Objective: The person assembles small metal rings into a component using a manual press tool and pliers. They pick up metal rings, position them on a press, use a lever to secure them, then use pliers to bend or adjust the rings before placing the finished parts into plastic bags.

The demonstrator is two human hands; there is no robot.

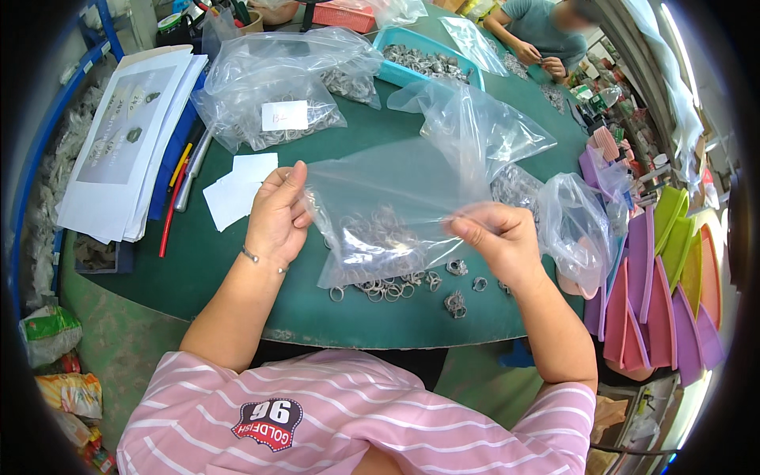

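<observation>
A clear plastic bag [380,178] is stretched between my two hands above the table. My left hand [277,214] is closed on the bag's left edge, thumb up. On the other side, my right hand [503,237] pinches the bag's right edge between thumb and fingers. Through the film shows a pile of small grey metal rings [388,289], some sticking out past the bag's lower edge on the table. I cannot tell whether any rings lie inside the bag. Small ring clusters [455,304] sit to the right of the pile.
Large clear bags of metal parts [277,87] and a blue tray of parts [423,59] stand farther back. White paper slips [229,194], pens [176,190] and paper sheets [119,150] lie left. Colourful bins [649,293] crowd the right edge. Another person [546,36] works across the table.
</observation>
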